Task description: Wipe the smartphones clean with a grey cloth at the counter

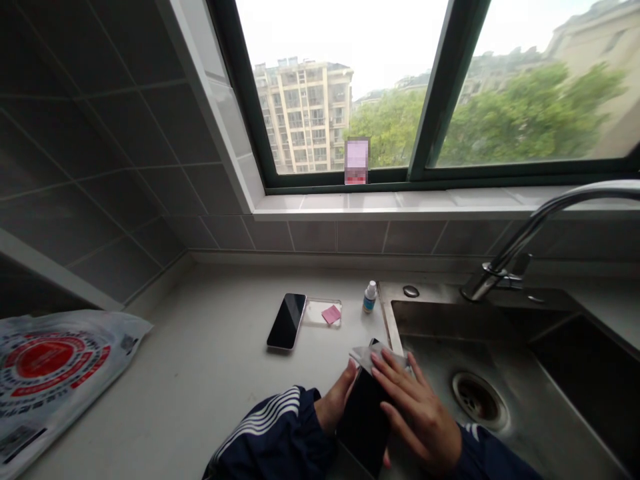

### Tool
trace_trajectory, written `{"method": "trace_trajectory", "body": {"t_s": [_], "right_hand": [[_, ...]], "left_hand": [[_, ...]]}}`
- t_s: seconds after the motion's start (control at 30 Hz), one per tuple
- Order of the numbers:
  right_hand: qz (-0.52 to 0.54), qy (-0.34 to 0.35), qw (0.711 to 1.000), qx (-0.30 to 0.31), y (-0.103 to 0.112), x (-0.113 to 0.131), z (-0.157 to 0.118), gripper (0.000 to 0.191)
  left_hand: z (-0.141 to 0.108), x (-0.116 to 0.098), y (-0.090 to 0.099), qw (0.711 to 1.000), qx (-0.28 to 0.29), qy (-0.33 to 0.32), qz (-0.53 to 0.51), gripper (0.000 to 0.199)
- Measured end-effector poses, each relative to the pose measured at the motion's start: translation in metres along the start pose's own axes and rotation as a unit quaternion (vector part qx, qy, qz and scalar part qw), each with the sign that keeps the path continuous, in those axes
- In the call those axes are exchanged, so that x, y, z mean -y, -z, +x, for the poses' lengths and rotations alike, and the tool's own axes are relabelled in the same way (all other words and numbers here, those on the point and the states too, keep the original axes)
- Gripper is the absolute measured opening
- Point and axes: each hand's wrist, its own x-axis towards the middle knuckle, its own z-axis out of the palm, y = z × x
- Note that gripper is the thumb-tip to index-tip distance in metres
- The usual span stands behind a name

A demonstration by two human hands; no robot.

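A dark phone (364,417) is held near the counter's front, beside the sink. My left hand (336,402) is closed around its left edge. My right hand (420,408) presses a pale thin cloth (367,357) against the phone's upper part, its fingers lying over the cloth and the screen. A second phone (287,321) lies flat on the counter, screen up. Beside it is a clear case (314,312) with a pink square (331,315) on it. A small white bottle (369,297) with a blue label stands by the sink's edge.
The steel sink (430,347) with its drain (480,400) is on the right, below a chrome faucet (520,233). A printed plastic bag (60,373) lies at the left on the pale counter (200,347). Behind is a tiled sill (310,202) under a window.
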Motion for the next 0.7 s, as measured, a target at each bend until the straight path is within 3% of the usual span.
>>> {"method": "trace_trajectory", "body": {"t_s": [0.1,0.37,0.53,0.7], "right_hand": [[0.001,0.041,0.999,0.026,0.000,0.017,0.002,0.055],[-0.005,0.089,0.994,0.057,0.006,0.029,0.003,0.057],[-0.033,0.034,0.998,0.044,0.006,0.018,0.002,0.055],[-0.048,-0.042,0.998,0.020,0.004,0.006,-0.001,0.057]], "left_hand": [[0.001,-0.006,-0.010,0.997,-0.024,-0.064,-0.032,0.079],[0.002,-0.007,-0.014,0.993,-0.077,-0.006,-0.092,0.089],[0.001,-0.007,-0.013,0.997,-0.042,-0.054,-0.031,0.083],[-0.004,-0.002,-0.008,0.999,0.012,-0.026,0.021,0.084]]}}
